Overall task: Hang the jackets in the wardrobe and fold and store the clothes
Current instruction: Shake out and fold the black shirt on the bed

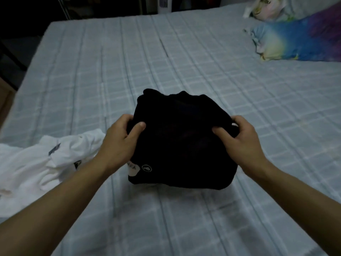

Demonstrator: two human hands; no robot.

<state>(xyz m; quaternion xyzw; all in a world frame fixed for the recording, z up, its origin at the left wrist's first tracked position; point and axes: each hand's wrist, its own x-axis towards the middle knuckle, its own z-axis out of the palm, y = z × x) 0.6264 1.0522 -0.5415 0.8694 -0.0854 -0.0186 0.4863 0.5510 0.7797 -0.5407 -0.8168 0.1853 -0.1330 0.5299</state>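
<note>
A black garment (181, 143), folded into a compact bundle with a small white logo and label at its near left corner, lies in the middle of the bed (129, 61). My left hand (121, 139) grips its left edge, thumb on top. On the opposite side, my right hand (239, 139) pinches the right edge, fingers curled into the cloth. A crumpled white garment (36, 163) with dark prints lies unfolded at the near left, beside my left forearm.
The bed has a pale blue checked cover. A colourful tie-dye pillow (299, 41) and a light plastic bag (265, 8) lie at the far right. A white appliance (165, 4) stands past the far edge. Dark floor and furniture lie to the left.
</note>
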